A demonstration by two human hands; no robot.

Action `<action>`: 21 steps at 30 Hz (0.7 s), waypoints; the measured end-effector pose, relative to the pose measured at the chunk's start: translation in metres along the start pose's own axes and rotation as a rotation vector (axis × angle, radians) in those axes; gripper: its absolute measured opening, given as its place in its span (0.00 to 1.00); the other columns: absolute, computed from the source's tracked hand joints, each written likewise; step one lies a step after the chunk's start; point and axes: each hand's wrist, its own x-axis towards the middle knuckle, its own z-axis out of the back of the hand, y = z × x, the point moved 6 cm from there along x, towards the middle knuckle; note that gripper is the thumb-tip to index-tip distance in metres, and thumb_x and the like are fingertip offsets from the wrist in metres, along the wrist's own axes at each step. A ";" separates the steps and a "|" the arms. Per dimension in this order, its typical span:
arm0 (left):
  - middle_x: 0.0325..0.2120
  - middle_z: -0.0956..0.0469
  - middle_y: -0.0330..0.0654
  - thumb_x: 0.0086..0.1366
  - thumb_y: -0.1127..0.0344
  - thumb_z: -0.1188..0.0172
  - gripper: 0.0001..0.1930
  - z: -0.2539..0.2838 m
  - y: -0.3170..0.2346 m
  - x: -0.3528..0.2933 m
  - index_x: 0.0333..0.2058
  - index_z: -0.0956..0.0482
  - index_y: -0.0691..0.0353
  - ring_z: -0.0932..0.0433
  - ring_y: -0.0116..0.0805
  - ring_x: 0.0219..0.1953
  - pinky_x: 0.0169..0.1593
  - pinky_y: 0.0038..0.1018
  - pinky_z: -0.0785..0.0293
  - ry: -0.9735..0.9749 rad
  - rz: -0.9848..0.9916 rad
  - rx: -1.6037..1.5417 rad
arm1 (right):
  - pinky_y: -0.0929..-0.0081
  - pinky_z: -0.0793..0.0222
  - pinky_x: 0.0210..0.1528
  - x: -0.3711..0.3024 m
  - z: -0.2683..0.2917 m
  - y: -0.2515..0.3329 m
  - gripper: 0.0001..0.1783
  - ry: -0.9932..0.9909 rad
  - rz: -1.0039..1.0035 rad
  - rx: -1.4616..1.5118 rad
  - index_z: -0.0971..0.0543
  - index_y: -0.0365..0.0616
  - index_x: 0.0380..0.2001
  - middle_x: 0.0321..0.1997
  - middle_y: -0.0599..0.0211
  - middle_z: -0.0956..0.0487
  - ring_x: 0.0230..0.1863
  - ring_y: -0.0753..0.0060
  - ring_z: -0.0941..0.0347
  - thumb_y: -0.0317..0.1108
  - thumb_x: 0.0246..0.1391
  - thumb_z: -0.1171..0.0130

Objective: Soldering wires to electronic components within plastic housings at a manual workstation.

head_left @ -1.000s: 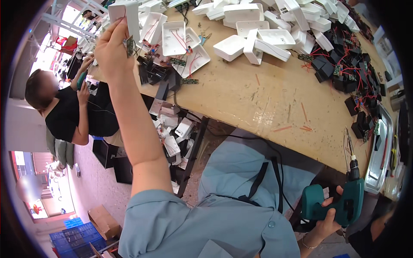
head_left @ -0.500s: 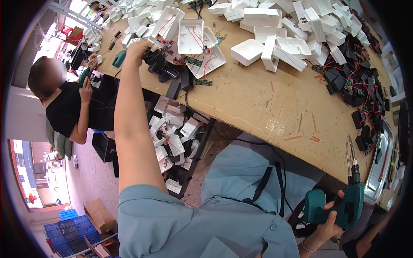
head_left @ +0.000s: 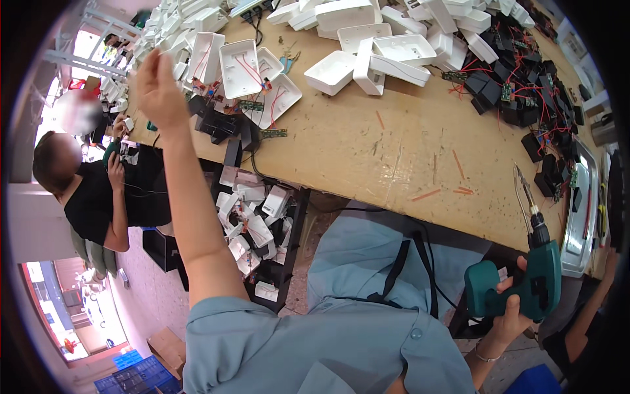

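Observation:
A green soldering gun [head_left: 485, 292] with a long metal tip is gripped by my right hand [head_left: 508, 318] at the lower right, its tip pointing up over the table's edge. My left arm reaches far across the table. My left hand [head_left: 163, 98] is raised beside the white plastic housings [head_left: 177, 33] at the far left, fingers stretched out and slightly blurred, with nothing visible in them. Just right of it, several open white housings [head_left: 240, 69] with red wires lie with black plastic parts [head_left: 216, 125] and a green circuit board [head_left: 273, 133].
White housings [head_left: 394, 49] are heaped at the back. Black parts with red wires [head_left: 518, 98] line the right side, near a metal tray [head_left: 581, 217]. Brown strips [head_left: 426, 195] lie on the table [head_left: 367, 144]. Below hangs a drawer of housings [head_left: 259, 230]. A co-worker [head_left: 92, 190] sits at left.
My left hand has lifted off the black parts and moved left toward the white housings. The view has shifted, while my right hand keeps holding the soldering gun.

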 end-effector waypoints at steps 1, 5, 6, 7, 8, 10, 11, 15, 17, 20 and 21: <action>0.34 0.23 0.42 0.58 0.65 0.42 0.13 -0.031 -0.035 -0.016 0.38 0.25 0.70 0.26 0.26 0.35 0.39 0.21 0.31 0.139 -0.031 0.080 | 0.83 0.34 0.31 0.001 0.000 -0.002 0.36 -0.005 -0.006 -0.003 0.41 0.30 0.54 0.50 0.46 0.31 0.29 0.78 0.31 0.40 0.48 0.41; 0.36 0.25 0.53 0.58 0.59 0.44 0.19 -0.141 -0.090 -0.079 0.44 0.29 0.68 0.25 0.41 0.38 0.42 0.31 0.31 0.698 -0.061 0.339 | 0.83 0.34 0.31 0.007 -0.004 -0.003 0.37 0.024 0.005 0.011 0.41 0.30 0.54 0.50 0.46 0.31 0.29 0.77 0.30 0.41 0.48 0.40; 0.36 0.25 0.56 0.58 0.57 0.44 0.22 -0.162 -0.089 -0.090 0.46 0.30 0.67 0.25 0.46 0.39 0.43 0.34 0.31 0.808 -0.039 0.432 | 0.83 0.34 0.31 0.007 -0.004 0.000 0.37 0.031 0.014 0.019 0.41 0.30 0.54 0.49 0.46 0.31 0.29 0.77 0.30 0.41 0.47 0.39; 0.36 0.25 0.56 0.58 0.57 0.44 0.22 -0.172 -0.088 -0.092 0.46 0.30 0.67 0.25 0.46 0.39 0.43 0.34 0.31 0.811 -0.042 0.422 | 0.83 0.34 0.31 0.007 -0.004 0.001 0.37 0.022 0.015 0.013 0.41 0.30 0.54 0.49 0.46 0.31 0.29 0.77 0.30 0.41 0.47 0.39; 0.37 0.26 0.57 0.57 0.58 0.45 0.22 -0.187 -0.081 -0.102 0.47 0.31 0.67 0.26 0.48 0.40 0.44 0.36 0.32 0.948 -0.057 0.575 | 0.83 0.34 0.31 0.006 -0.003 0.001 0.37 0.008 0.012 0.021 0.41 0.30 0.54 0.49 0.46 0.30 0.29 0.77 0.30 0.42 0.47 0.39; 0.38 0.26 0.58 0.57 0.59 0.46 0.22 -0.203 -0.063 -0.117 0.47 0.32 0.66 0.27 0.51 0.41 0.45 0.38 0.32 1.093 -0.084 0.716 | 0.83 0.34 0.31 0.005 -0.001 0.002 0.37 -0.022 0.005 0.021 0.40 0.30 0.54 0.49 0.46 0.30 0.29 0.77 0.30 0.43 0.47 0.39; 0.37 0.26 0.55 0.56 0.63 0.47 0.22 -0.201 -0.051 -0.118 0.49 0.33 0.65 0.27 0.49 0.39 0.44 0.35 0.32 1.060 -0.050 0.635 | 0.83 0.33 0.31 0.006 -0.002 0.002 0.37 -0.019 0.004 0.025 0.40 0.30 0.53 0.48 0.46 0.30 0.29 0.77 0.30 0.43 0.47 0.39; 0.35 0.26 0.53 0.55 0.72 0.52 0.21 -0.193 -0.039 -0.104 0.50 0.32 0.63 0.27 0.46 0.38 0.44 0.33 0.33 1.019 0.102 0.416 | 0.83 0.33 0.30 0.008 0.007 -0.003 0.36 -0.052 -0.025 0.042 0.39 0.30 0.53 0.48 0.47 0.29 0.28 0.77 0.30 0.42 0.46 0.38; 0.36 0.27 0.55 0.54 0.73 0.52 0.19 -0.188 -0.052 -0.093 0.47 0.30 0.65 0.28 0.49 0.40 0.45 0.35 0.33 0.919 0.007 0.405 | 0.83 0.33 0.30 0.009 0.013 -0.008 0.36 -0.053 -0.014 0.056 0.39 0.30 0.53 0.47 0.47 0.29 0.28 0.77 0.30 0.41 0.46 0.38; 0.35 0.28 0.55 0.55 0.76 0.54 0.16 -0.179 -0.082 -0.082 0.43 0.28 0.66 0.29 0.50 0.40 0.45 0.37 0.33 0.737 -0.187 0.402 | 0.83 0.32 0.30 0.011 0.015 -0.012 0.36 -0.058 -0.007 0.080 0.40 0.30 0.53 0.47 0.47 0.29 0.28 0.77 0.30 0.41 0.46 0.38; 0.33 0.28 0.53 0.55 0.76 0.54 0.15 -0.176 -0.089 -0.081 0.42 0.27 0.66 0.28 0.49 0.39 0.44 0.35 0.33 0.656 -0.275 0.451 | 0.83 0.32 0.29 0.011 0.015 -0.013 0.36 -0.059 -0.013 0.087 0.40 0.30 0.53 0.47 0.47 0.29 0.28 0.77 0.30 0.41 0.46 0.38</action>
